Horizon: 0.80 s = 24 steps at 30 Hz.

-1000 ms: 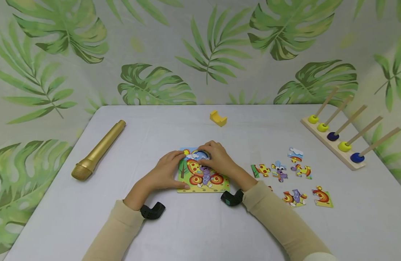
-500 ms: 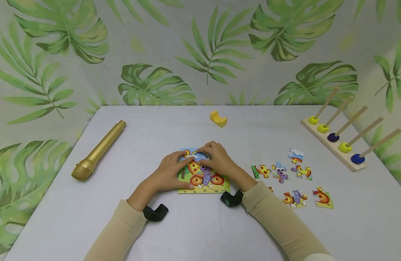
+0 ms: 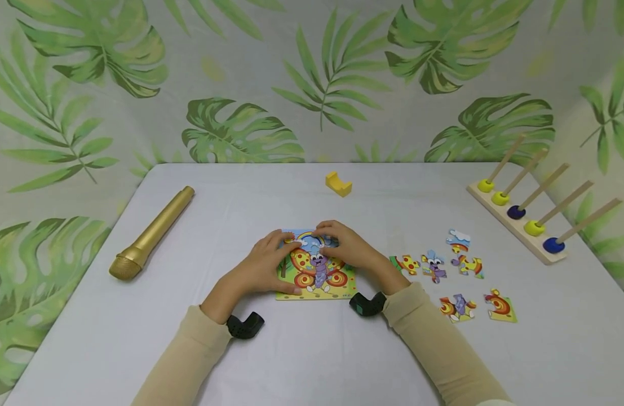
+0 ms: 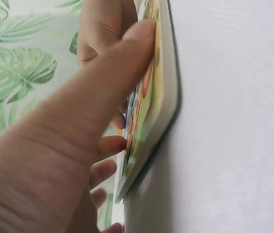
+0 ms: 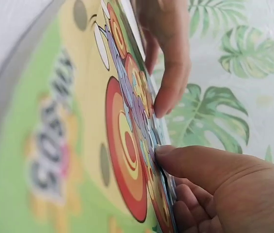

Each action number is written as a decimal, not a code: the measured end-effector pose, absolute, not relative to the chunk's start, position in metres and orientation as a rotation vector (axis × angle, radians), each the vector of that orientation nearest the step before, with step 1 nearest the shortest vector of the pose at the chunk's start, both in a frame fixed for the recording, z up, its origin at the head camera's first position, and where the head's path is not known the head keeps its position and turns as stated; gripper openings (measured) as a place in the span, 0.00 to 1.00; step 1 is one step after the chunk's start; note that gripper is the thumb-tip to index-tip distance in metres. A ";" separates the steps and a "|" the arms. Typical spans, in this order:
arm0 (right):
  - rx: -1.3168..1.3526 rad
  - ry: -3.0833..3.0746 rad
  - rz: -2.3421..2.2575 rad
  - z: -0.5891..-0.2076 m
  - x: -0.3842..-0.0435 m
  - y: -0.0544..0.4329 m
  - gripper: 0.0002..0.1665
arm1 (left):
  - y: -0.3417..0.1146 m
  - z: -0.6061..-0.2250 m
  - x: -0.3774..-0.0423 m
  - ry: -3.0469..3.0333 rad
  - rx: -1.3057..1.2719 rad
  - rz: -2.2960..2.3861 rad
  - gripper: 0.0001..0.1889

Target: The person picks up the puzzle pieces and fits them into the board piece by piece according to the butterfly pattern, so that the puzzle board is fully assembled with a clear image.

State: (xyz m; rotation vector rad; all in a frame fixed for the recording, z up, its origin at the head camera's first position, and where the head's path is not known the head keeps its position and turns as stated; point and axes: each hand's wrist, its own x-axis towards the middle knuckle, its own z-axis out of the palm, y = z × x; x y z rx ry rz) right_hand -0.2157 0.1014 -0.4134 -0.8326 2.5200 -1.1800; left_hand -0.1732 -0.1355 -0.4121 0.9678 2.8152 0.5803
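A butterfly puzzle board [image 3: 322,290] lies flat on the white table. My left hand [image 3: 261,265] grips its left side, thumb on the near edge and fingers at the far left corner. At the board's upper right, my right hand [image 3: 349,245] pinches a blue sky puzzle piece [image 5: 169,182] with its thumb and fingers, down on the picture; the fingers hide part of it. The right wrist view shows the thumb tip at the piece's edge, with the left fingers opposite. Several loose puzzle pieces [image 3: 457,307] lie to the right of the board.
A gold microphone [image 3: 151,234] lies at the left of the table. A yellow block with a curved notch [image 3: 338,184] sits behind the board. A wooden peg stand [image 3: 517,223] with yellow and blue beads stands at the far right. Leaf-patterned cloth [image 3: 240,79] hangs behind.
My right hand has shifted slightly right, uncovering more of the butterfly's head and the rainbow. My left index finger has reached farther over the top of the board; the loose pieces have not moved.
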 end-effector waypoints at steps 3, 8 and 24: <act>-0.797 2.514 -1.188 -0.414 -0.216 0.101 0.21 | -0.134 -0.412 -0.174 2.763 0.971 0.601 0.55; -0.765 2.524 -1.173 -0.414 -0.217 0.100 0.21 | -0.134 -0.413 -0.174 2.746 0.969 0.589 0.58; -0.969 2.604 -1.378 -0.361 -0.198 0.148 0.35 | -0.135 -0.416 -0.175 2.765 0.973 0.575 0.58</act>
